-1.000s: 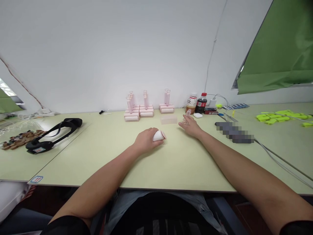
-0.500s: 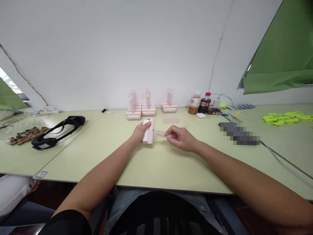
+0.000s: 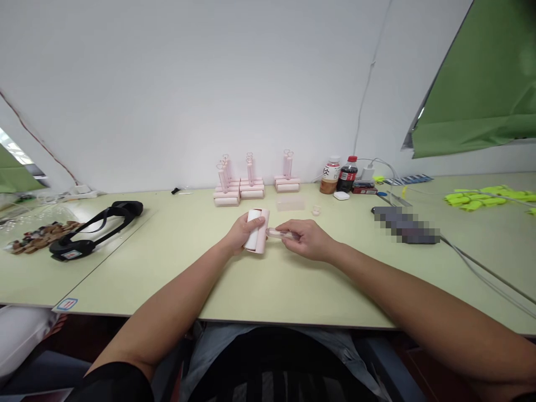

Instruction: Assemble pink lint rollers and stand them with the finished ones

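My left hand (image 3: 240, 231) is wrapped round a pink lint roller head (image 3: 262, 237) with a white roll, held above the table with the thumb on top. In my right hand (image 3: 307, 239) is a translucent pink handle (image 3: 274, 233), gripped between thumb and fingers. Its tip meets the side of the roller head; I cannot tell whether it is inserted. Beyond my hands lie a clear pink cover (image 3: 290, 205) and a small pink heart-shaped piece (image 3: 316, 210).
Several pink lint rollers (image 3: 252, 191) with upright handles stand along the wall. To the right are a brown drink bottle (image 3: 330, 177), a cola bottle (image 3: 347, 176), a blurred-out dark object (image 3: 404, 224) and yellow-green pieces (image 3: 481, 198). A black headset (image 3: 98, 229) lies left.
The handle in my right hand has moved left, closing the gap to the roller head. My left hand has turned the roller head slightly, so more of the white roll shows.
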`<state>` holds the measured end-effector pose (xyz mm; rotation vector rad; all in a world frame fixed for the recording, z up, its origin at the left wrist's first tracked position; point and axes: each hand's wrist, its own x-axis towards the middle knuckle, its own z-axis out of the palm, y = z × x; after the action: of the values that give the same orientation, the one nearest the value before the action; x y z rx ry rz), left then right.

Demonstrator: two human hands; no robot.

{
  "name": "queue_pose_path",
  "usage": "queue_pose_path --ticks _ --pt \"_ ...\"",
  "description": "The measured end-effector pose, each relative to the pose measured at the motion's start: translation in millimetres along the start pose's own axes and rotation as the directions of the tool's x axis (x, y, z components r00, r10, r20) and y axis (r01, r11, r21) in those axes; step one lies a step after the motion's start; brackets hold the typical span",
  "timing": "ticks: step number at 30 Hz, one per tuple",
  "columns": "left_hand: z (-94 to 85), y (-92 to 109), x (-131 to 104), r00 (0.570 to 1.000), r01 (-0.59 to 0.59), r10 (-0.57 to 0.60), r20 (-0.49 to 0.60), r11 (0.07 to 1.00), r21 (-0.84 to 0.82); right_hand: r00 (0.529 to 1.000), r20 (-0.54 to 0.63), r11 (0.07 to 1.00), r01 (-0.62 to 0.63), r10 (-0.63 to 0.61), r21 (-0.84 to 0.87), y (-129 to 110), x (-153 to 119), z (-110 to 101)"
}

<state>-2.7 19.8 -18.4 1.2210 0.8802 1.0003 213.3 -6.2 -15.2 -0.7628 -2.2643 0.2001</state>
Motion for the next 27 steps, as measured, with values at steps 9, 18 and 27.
queue_pose_path --ticks 9,18,27 --pt "11.1 1 -6 0.999 0.032 -0.032 0.033 0.999 -0.007 0.995 -0.073 0.993 0.07 -0.064 0.097 -6 -2 6" --pt "13.6 1 -6 0.997 0.07 -0.07 0.031 0.997 -0.009 0.978 -0.182 0.985 0.125 -0.103 0.116 -3 -2 12" --pt "8.2 -3 4 0.993 0.037 -0.039 -0.107 0.999 -0.022 0.941 -0.284 0.977 -0.142 0.183 0.159 35 11 1"
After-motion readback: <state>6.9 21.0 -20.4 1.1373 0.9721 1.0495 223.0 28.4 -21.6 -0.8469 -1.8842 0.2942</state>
